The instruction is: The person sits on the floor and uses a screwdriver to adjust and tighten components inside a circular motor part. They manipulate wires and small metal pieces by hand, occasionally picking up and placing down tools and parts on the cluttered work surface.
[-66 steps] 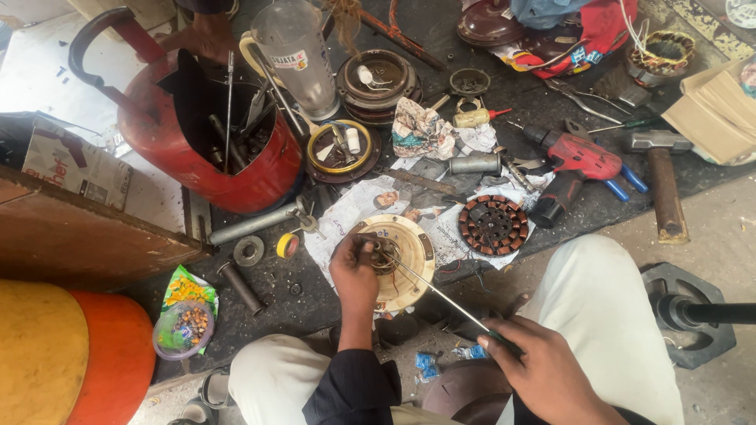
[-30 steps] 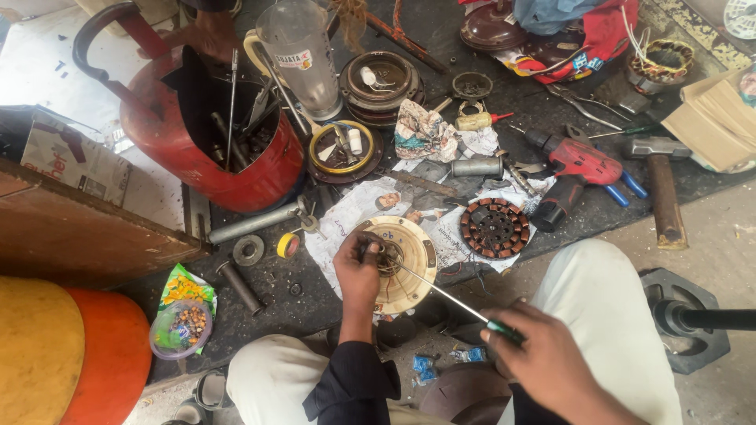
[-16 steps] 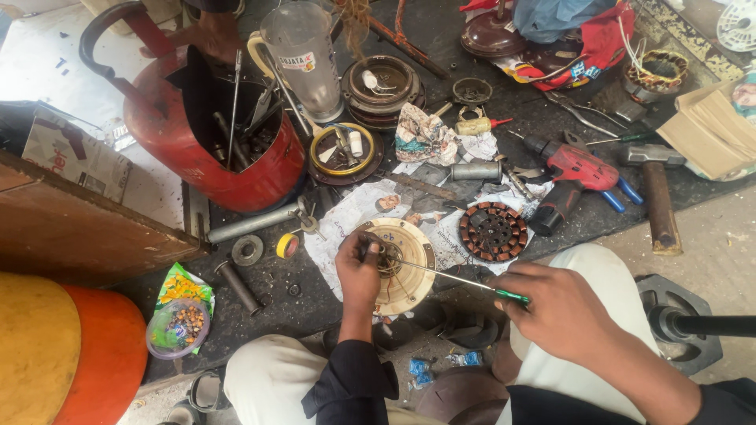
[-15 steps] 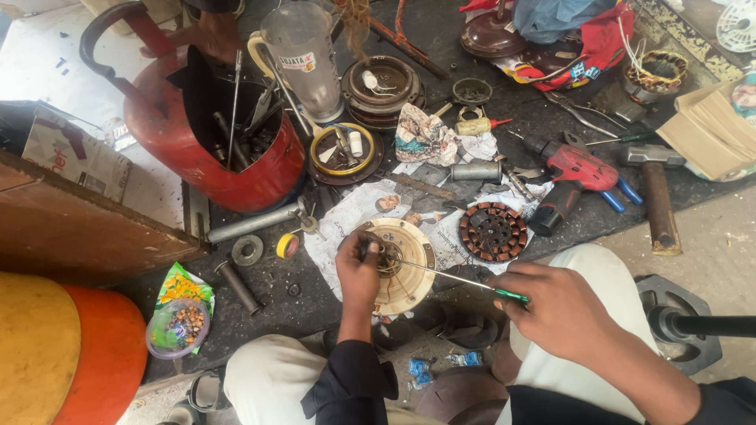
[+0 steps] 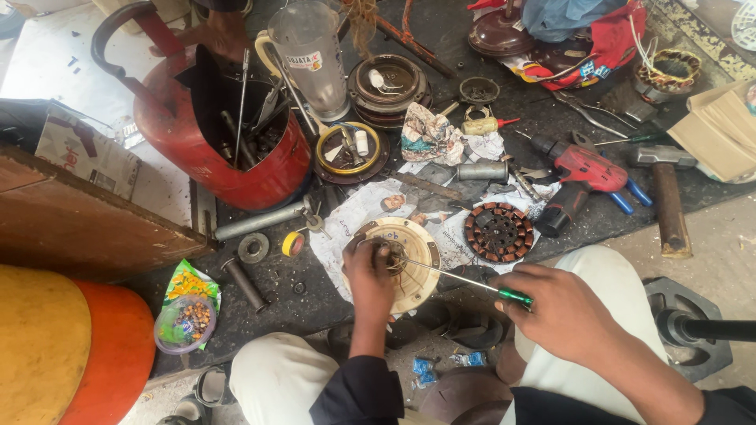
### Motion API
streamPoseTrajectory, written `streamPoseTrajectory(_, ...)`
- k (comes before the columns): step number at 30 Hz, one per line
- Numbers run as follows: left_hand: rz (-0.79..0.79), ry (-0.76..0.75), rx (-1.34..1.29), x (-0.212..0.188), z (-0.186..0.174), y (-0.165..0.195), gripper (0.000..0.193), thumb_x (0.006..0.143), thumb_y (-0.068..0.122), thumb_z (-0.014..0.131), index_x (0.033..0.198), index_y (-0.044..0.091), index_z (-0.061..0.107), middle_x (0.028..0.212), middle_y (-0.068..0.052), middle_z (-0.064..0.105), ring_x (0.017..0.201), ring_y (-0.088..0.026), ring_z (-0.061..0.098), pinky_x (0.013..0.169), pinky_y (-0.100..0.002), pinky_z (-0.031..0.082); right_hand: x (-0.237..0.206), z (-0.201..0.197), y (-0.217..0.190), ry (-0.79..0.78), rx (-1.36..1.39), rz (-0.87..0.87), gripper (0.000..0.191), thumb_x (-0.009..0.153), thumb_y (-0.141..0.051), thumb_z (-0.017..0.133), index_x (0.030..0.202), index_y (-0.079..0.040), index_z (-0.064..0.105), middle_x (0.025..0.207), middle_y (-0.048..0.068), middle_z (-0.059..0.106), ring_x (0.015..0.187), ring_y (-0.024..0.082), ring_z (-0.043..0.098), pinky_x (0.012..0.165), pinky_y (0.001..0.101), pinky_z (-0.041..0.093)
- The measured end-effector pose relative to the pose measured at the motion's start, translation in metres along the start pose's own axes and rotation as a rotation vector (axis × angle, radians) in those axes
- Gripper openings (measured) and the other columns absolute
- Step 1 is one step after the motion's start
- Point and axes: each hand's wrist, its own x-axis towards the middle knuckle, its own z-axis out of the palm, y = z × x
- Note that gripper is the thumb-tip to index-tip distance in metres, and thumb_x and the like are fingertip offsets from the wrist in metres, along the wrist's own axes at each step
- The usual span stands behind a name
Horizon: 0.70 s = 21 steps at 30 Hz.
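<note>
a dark, grimy mat (image 5: 551,102) covers the floor, with pale concrete (image 5: 709,236) at the right edge. a brown wooden board (image 5: 87,224) sits left, above an orange and yellow drum (image 5: 71,354). even daylight.

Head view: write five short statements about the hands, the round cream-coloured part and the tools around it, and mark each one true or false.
1. The left hand rests on the round cream-coloured part. True.
2. The right hand holds a hammer. False: it holds a green-handled screwdriver, whose tip reaches the centre of the round part.
3. The red power drill lies untouched on the dark mat, beyond the right hand. True.
4. The copper-wound stator sits inside the red container. False: it lies on newspaper, right of the round part.
5. The clear blender jar lies tipped over. False: it stands upright beside the red container.
</note>
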Motion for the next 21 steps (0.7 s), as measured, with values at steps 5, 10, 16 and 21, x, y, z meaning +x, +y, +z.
streamPoseTrajectory(5,-0.002,-0.032,0.024,-0.008,0.011,0.003,0.013,0.099,0.011,0.062,0.103,0.003,0.072,0.112,-0.019,0.065,0.121,-0.039,0.049,0.102,-0.053,0.040,-0.003,-0.002,-0.004,-0.051,0.075,0.050,0.035,0.081,-0.034,0.076,0.109,-0.014,0.075,0.090,0.011,0.073,0.084,0.034,0.070,0.076,0.0449,0.055)
streamPoseTrajectory(10,0.102,0.019,-0.059,0.003,0.006,0.001,0.011,0.098,0.005,0.060,0.097,0.000,0.071,0.116,-0.018,0.060,0.123,-0.035,0.054,0.097,-0.047,0.047,-0.003,-0.004,-0.010,-0.033,0.141,0.041,0.034,0.083,-0.036,0.075,0.105,-0.011,0.075,0.091,0.013,0.074,0.085,0.036,0.070,0.075,0.0458,0.055)
streamPoseTrajectory(16,-0.182,-0.202,-0.431,0.029,-0.005,-0.017,0.011,0.095,-0.001,0.061,0.100,-0.005,0.069,0.114,-0.009,0.057,0.094,-0.020,0.065,0.081,-0.030,0.056,0.016,-0.011,-0.016,-0.130,-0.042,-0.028,0.032,0.086,-0.033,0.067,0.109,-0.013,0.075,0.096,0.014,0.074,0.089,0.037,0.069,0.079,0.0472,0.055)
streamPoseTrajectory(21,-0.105,-0.223,-0.400,0.032,-0.006,-0.024,0.009,0.094,-0.002,0.062,0.096,-0.008,0.069,0.107,-0.009,0.058,0.090,-0.019,0.062,0.080,-0.030,0.052,0.034,-0.035,-0.019,-0.085,-0.101,-0.249,0.032,0.083,-0.030,0.068,0.108,-0.010,0.076,0.107,0.013,0.074,0.085,0.039,0.070,0.074,0.0488,0.057)
